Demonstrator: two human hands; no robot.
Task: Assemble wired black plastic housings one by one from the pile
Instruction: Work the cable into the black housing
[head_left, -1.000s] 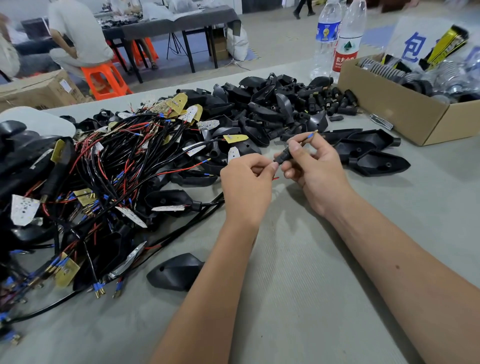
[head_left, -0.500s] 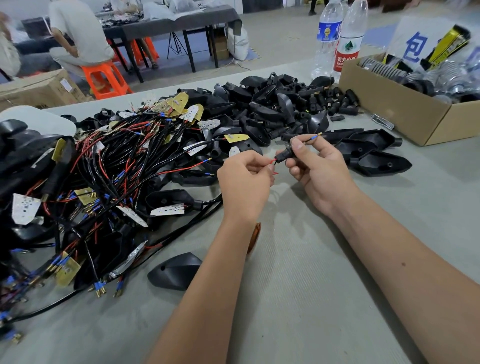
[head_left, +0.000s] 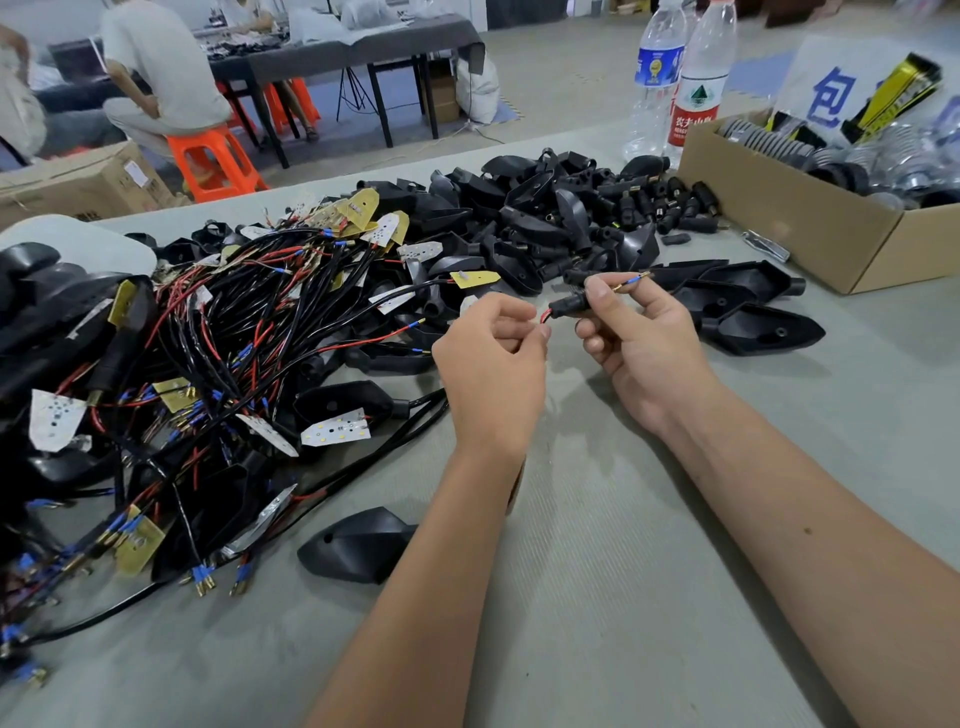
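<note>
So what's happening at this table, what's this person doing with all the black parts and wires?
A person is assembling wired parts by hand. The right hand holds a small black connector piece with a blue-tipped wire end poking out past the fingers. The left hand pinches the red wire coming out of its other end. A tangled pile of wired housings lies to the left, loose black shells sit behind, and a cardboard box stands on the right.

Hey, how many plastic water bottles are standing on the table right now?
2. The blue-label bottle stands at the table's far edge; the red-label bottle stands beside it, on its right, next to the cardboard box. Others could be hidden behind the box.
</note>
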